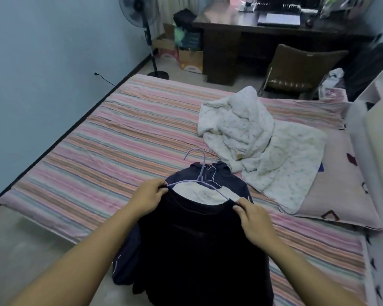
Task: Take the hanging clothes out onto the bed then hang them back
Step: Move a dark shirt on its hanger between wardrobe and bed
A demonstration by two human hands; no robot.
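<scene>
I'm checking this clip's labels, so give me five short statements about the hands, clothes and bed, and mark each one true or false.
1. Both hands pinch the neckline of the black top: left hand, right hand. True.
2. A light purple wire hanger lies at the black top's neck. True.
3. The rumpled white quilt lies on the floor. False: it lies on the pink striped bed sheet.
4. The brown chair stands at the dark wooden desk. True.
5. The black standing fan stands on the bed. False: it stands on the floor past the bed, by the wall.
</scene>
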